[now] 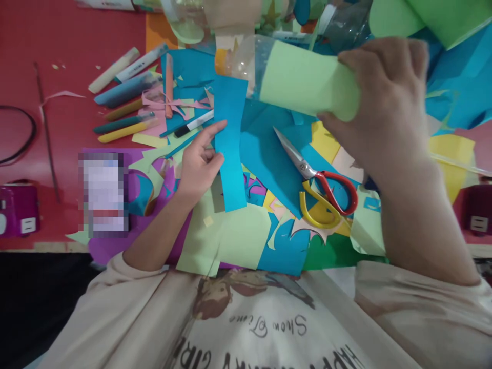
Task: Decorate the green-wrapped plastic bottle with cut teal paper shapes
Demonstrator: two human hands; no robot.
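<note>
My right hand (378, 97) grips the base end of a clear plastic bottle (251, 59) that lies tilted on its side, its orange cap pointing left. Light green paper (298, 77) wraps the bottle's body. In my left hand (202, 164) is a strip of blue paper (232, 143), held by its left edge with the index finger stretched along it. The strip's upper end is close below the bottle's cap and neck; whether they touch I cannot tell. Scissors (317, 179) with one red and one yellow handle lie between my forearms, blades slightly apart.
Several markers and crayons (126, 88) lie at the left on the red table (23, 56). A phone with a blurred screen (104, 192) rests on purple paper. Paper scraps (246, 233) cover the middle. More bottles (184, 20) stand or lie along the far side.
</note>
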